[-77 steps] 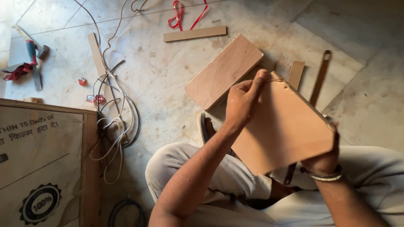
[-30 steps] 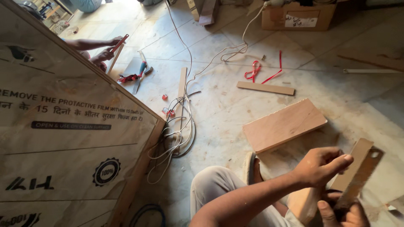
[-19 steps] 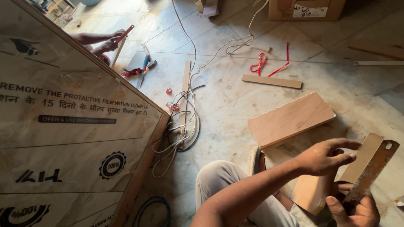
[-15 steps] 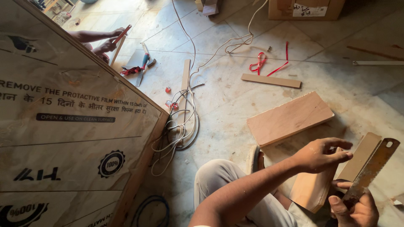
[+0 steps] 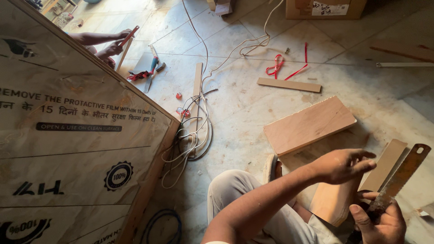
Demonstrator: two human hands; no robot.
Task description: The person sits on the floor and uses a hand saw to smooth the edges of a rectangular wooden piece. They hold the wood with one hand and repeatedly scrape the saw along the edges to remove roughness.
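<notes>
We hold a saw blade and a wood piece.
Right hand grips the blade; left hand rests open on the wood. A flat board and wires lie nearby.

Light brown wooden board; rusty brown blade; red ribbon; white cables; grey speckled floor.
</notes>
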